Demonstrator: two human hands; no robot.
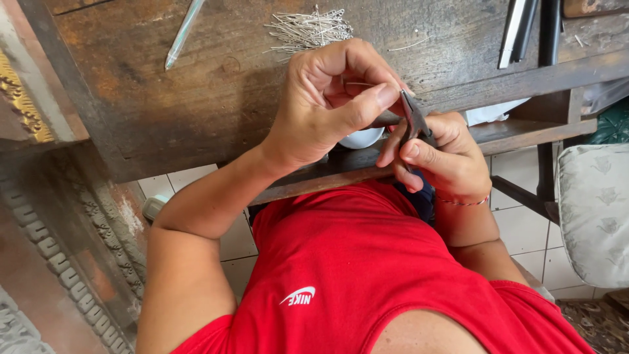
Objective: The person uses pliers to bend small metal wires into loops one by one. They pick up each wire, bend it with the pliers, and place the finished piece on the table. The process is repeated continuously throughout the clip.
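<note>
I hold my left hand [327, 105] curled just above the near edge of the desk [196, 98], thumb pressed against the forefinger as if pinching something very thin; a fine wire piece may sit there, but it is too small for me to be sure. My right hand [445, 160] is wrapped around the handles of a small pair of pliers [414, 118], whose dark pointed nose rises to meet the left thumb tip. Both hands touch each other, which I judge steadies the fine work. I keep them close to my chest, over the red shirt [367, 275], so the view looks straight down on the tool tip.

A heap of silver wire pins [308, 29] lies farther back on the desk, within easy reach of the left hand. A pale metal rod [183, 33] lies to the left of it, and dark tools [524, 26] rest at the far right. A white bowl [362, 137] peeks out beneath my hands, perhaps placed to catch pieces.
</note>
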